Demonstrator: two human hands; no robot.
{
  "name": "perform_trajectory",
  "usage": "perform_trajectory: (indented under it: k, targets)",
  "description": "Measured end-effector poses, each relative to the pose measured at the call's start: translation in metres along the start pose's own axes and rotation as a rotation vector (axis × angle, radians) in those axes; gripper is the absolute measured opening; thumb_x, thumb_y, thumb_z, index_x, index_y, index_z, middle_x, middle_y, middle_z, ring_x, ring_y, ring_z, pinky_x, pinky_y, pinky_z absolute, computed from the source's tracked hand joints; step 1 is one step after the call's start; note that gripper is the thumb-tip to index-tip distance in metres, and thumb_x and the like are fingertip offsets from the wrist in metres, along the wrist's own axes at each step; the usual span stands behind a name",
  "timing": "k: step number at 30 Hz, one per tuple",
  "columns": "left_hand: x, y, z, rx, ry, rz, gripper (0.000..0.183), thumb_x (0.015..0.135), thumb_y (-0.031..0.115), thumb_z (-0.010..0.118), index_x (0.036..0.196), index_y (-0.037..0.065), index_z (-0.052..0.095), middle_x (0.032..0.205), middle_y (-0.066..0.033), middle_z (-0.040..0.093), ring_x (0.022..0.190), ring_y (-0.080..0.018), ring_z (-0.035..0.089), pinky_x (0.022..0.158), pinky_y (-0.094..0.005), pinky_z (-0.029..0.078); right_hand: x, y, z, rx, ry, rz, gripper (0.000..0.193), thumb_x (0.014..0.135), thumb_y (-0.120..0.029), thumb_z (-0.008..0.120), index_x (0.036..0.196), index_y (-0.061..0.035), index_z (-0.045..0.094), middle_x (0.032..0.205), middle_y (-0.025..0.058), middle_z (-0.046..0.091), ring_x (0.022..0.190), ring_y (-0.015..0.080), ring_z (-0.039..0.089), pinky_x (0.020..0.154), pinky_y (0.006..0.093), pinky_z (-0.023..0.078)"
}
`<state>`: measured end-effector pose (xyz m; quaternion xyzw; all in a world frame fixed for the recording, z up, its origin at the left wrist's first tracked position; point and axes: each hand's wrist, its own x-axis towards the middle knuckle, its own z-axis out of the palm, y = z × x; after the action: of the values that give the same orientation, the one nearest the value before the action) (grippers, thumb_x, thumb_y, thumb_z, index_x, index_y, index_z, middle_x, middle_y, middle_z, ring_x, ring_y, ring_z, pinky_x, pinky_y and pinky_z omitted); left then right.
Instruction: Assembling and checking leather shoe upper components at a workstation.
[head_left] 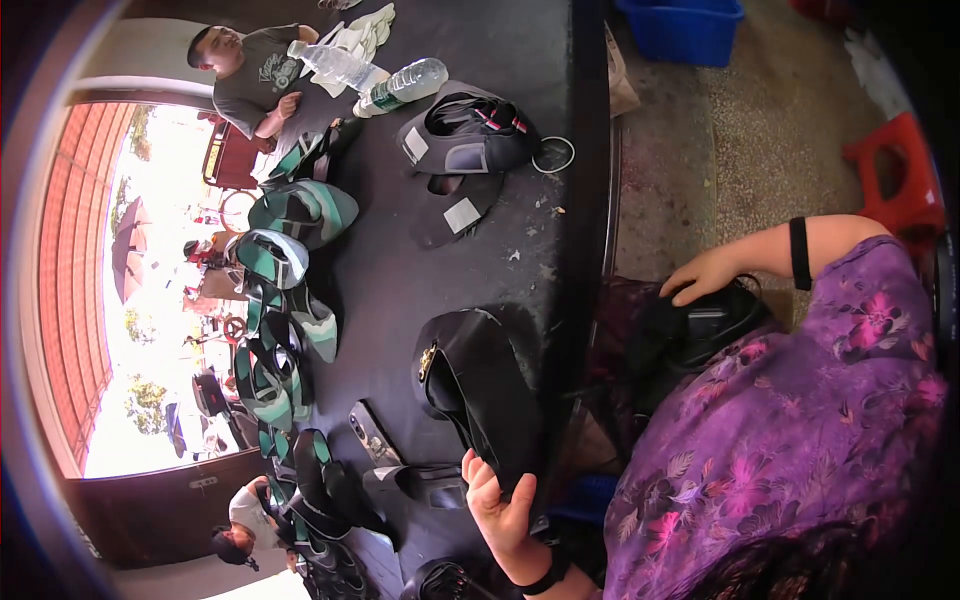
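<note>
The view lies on its side: the table is to the left and my purple floral shirt to the right. My left hand (500, 505), lower in the picture, has its fingers apart beside the end of a black bag-like item (500, 365) with a gold ornament. Whether the fingertips touch it is hard to tell. Higher up, my right hand (705, 275) lies with extended fingers on a black bag-like bundle (700, 325) at my lap. A dark shoe upper (435, 487) lies near my left hand, and a phone (372, 432) is beside it.
Shoes with green linings (300, 215) line the table's far side. A dark shoe (465, 130) lies near two plastic bottles (400, 88) and a white ring (553, 154). A person (250, 85) sits across the table. A blue crate (685, 30) and red stool (895, 175) stand on the floor.
</note>
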<state>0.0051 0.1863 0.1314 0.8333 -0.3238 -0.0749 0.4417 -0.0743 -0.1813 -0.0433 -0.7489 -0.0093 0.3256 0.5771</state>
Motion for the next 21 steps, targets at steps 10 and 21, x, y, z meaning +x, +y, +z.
perform_trajectory:
  k: [10,21]
  targets:
    - [-0.004,0.0,0.004,0.065,-0.009,-0.014,0.017,0.058,0.011,0.068,0.066,0.0,0.058,0.068,-0.0038,0.054,0.073,-0.0217,0.049,0.093,-0.0396,0.028,0.049,-0.014,0.009,-0.263,-0.272,-0.23,0.059,0.086,-0.039,0.048,0.127,0.0028,0.034,0.13,0.0207,0.036,0.123,0.0322,0.03,0.103,0.0373,0.023]
    - [-0.002,0.006,0.006,0.158,-0.011,-0.013,0.023,0.058,0.009,0.069,0.059,0.0,0.048,0.058,-0.0038,0.04,0.064,-0.0218,0.042,0.094,-0.0393,0.028,0.059,-0.011,0.012,-0.296,-0.315,-0.271,0.056,0.086,-0.038,0.047,0.122,0.0043,0.039,0.125,0.0207,0.04,0.12,0.0319,0.034,0.101,0.0373,0.026]
